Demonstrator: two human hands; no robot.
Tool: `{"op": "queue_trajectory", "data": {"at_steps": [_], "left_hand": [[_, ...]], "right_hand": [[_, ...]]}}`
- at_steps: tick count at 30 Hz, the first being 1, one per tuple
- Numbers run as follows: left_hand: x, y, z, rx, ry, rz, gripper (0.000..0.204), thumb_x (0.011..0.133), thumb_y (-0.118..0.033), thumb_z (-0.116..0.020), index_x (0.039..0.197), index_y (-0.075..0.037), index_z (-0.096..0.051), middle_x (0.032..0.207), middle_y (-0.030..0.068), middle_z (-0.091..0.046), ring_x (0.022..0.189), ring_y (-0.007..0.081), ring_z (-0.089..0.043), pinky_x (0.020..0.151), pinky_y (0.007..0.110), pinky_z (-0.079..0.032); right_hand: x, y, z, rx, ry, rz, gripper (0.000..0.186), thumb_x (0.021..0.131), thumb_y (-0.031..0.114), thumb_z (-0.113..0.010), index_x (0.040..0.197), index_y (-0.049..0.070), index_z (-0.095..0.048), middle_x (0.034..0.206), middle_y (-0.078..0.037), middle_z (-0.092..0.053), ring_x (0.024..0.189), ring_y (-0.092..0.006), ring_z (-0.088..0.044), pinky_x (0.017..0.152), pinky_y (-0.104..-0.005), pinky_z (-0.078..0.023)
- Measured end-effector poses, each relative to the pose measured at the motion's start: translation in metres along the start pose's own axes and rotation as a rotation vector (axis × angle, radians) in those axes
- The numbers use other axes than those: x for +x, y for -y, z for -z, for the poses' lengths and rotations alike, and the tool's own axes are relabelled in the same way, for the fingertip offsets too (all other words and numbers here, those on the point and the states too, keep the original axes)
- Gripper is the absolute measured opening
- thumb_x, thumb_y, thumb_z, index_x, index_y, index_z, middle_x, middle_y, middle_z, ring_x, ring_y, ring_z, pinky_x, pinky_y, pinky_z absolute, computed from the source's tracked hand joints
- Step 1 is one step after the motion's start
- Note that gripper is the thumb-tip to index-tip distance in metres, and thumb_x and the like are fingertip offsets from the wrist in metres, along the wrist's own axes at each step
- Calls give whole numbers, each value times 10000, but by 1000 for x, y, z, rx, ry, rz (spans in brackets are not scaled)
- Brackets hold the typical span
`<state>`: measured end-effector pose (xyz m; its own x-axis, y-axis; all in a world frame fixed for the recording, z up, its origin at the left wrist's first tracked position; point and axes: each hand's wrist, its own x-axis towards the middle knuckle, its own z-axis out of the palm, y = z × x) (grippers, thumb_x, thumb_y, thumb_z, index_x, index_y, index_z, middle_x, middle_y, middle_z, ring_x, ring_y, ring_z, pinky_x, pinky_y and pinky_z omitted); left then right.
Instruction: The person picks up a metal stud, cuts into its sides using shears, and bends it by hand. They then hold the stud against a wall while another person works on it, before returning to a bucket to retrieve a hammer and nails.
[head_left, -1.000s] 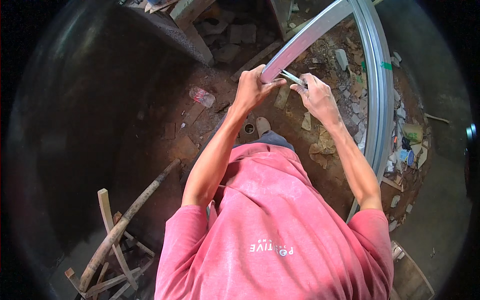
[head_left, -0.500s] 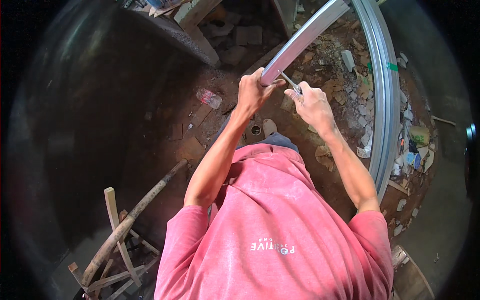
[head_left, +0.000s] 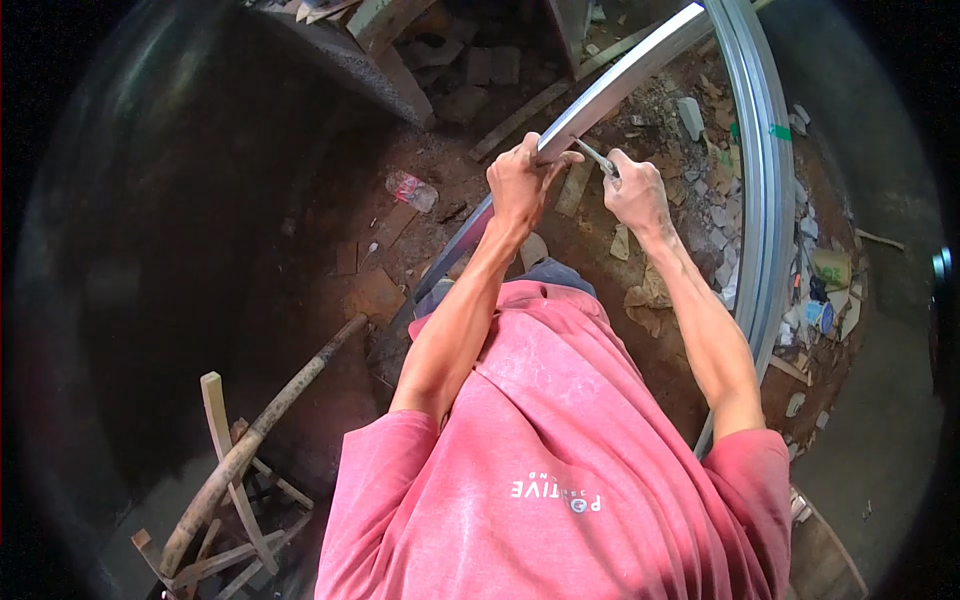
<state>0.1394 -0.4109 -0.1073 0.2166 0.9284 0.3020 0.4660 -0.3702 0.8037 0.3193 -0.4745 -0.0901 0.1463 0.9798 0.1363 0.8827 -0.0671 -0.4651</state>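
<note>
So, both hands are busy near the top middle of the frame. The left hand is wrapped around a long pale metal strip, with the thumb poking out to the right. That strip runs from the hand up to the top edge, right of centre, and a length of metal also carries on below the hand, slanting down and left behind the forearm.

The right hand is just right of it, fingers curled into a fist around a slim metallic tool. The tool points up and left, its tip right at the strip, just above the left thumb. It's pretty small in this view, so I can't really say what kind of tool it is or whether the tip is touching.

Down the right side of the frame there's a curved-looking bundle of metal profiles with a bit of green tape on it. Broken rubble lies on the ground left of the bundle, and a blue and white tub is over on its right. Left of the hands there's a clear bottle with a red label on the dirt. Lower left has a rough wooden pole leaning across some timber pieces. The person's pinkish-red shirt fills the bottom middle.
</note>
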Motion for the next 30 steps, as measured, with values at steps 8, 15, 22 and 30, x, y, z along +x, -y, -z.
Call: {"op": "queue_trajectory", "data": {"at_steps": [8, 15, 22, 30], "left_hand": [[0, 1, 8, -47, -5, -38, 394, 758, -335, -855, 893, -16, -668, 733, 201, -671, 625, 314, -668, 577, 371, -502], [4, 2, 18, -49, 84, -43, 387, 765, -327, -853, 907, -1, -700, 686, 187, -652, 580, 276, -660, 560, 359, -494], [5, 6, 17, -81, 122, -54, 410, 773, -350, -844, 953, -5, -716, 671, 149, -651, 564, 198, -612, 569, 329, -480], [12, 6, 27, -261, 251, 32, 422, 784, -392, -840, 880, -2, -712, 597, 20, -537, 574, 78, -442, 519, 289, -397]], "right_hand": [[-8, 18, 20, -1, 41, -11, 161, 837, 135, -674, 890, 16, -580, 717, -253, -637, 748, -456, -651, 663, -532, -507], [12, 25, 22, 74, 13, 171, 299, 862, 262, -725, 845, 5, -574, 710, -213, -647, 719, -429, -658, 621, -492, -494], [12, 13, 6, 61, -12, 146, 220, 860, 202, -699, 841, 9, -596, 709, -210, -648, 723, -416, -661, 623, -482, -497], [16, 1, -4, 183, 40, 85, 110, 856, 121, -656, 888, 26, -612, 713, -227, -630, 707, -401, -657, 606, -448, -488]]}}
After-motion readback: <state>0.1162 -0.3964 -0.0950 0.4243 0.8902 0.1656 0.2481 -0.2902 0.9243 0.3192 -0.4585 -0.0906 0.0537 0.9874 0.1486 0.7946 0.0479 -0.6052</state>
